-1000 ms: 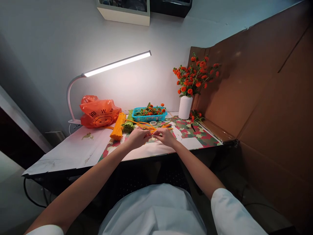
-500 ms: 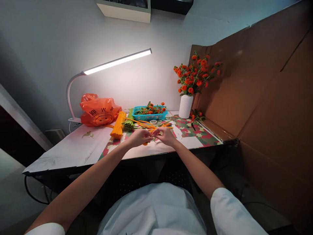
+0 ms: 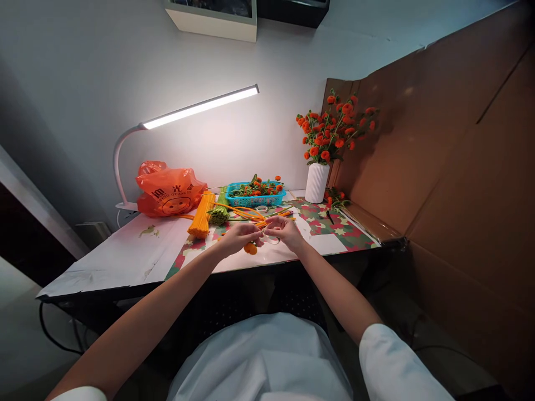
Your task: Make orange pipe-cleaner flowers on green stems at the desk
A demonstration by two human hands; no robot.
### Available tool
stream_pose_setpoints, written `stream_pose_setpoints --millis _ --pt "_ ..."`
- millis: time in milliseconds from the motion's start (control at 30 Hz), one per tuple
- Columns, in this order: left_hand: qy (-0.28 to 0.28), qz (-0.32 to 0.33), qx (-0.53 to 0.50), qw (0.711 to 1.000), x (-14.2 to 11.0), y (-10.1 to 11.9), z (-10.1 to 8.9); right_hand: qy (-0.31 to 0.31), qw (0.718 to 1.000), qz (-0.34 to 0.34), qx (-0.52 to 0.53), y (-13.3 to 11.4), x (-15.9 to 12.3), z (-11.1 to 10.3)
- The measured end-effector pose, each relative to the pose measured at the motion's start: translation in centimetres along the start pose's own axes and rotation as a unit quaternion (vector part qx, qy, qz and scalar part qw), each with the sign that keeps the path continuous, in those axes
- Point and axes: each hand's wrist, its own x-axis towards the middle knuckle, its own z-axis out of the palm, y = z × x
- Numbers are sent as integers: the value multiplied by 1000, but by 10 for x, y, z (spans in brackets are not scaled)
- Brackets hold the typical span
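My left hand [image 3: 237, 236] and my right hand [image 3: 285, 230] meet over the middle of the desk [image 3: 125, 256], fingers pinched together on a thin orange pipe cleaner [image 3: 261, 224]. A small orange coiled ball [image 3: 251, 248] hangs under my left fingers. A bundle of orange pipe cleaners [image 3: 202, 214] and a green bundle [image 3: 219, 213] lie just beyond my left hand. Loose orange strands [image 3: 240, 211] trail towards the blue basket [image 3: 254, 199].
An orange plastic bag [image 3: 169, 192] sits at the back left under a lit desk lamp [image 3: 200, 107]. A white vase of orange flowers [image 3: 317, 182] stands at the back right. A cardboard wall [image 3: 438, 167] closes off the right side. A tape roll [image 3: 262, 209] lies near the basket.
Both hands have drawn slightly towards me. The orange coiled ball now shows below my left fingers, where it was hidden a second ago.
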Motion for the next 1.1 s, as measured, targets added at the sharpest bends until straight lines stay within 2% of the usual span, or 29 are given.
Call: stream_pose_setpoints --millis 67,133,200,267,333,367,533,600,667,767,833,967,1100 --pt "-51 -33 -31 998 2 -3 -5 -9 1000 5 23 -1 -1 1" --pt "-65 -46 -27 996 4 -5 -7 -9 1000 2 27 -2 0 1" --pt "-24 -30 9 999 4 -4 -5 -7 1000 -7 6 -3 1 2" --pt "52 7 81 995 4 -2 0 -1 999 -22 -25 -5 3 4" --pt "120 46 167 977 3 1 5 12 998 -39 -48 -6 4 4" --pt "135 59 203 968 3 2 6 17 997 -43 -55 -6 5 4" --pt "95 53 281 954 3 8 3 -12 997 5 -75 -3 7 -3" --pt "103 45 352 929 2 10 3 -19 996 15 -82 0 8 -4" --pt "119 57 449 884 1 12 5 -20 996 19 -89 2 9 -2" --pt "131 115 562 808 0 15 11 -22 995 26 -93 4 11 2" --pt "129 152 602 773 0 16 12 -20 994 29 -102 4 12 4" --pt "98 208 640 733 0 15 8 -27 990 42 -134 3 15 4" --pt "77 210 650 726 3 11 5 -46 987 52 -148 2 23 5"
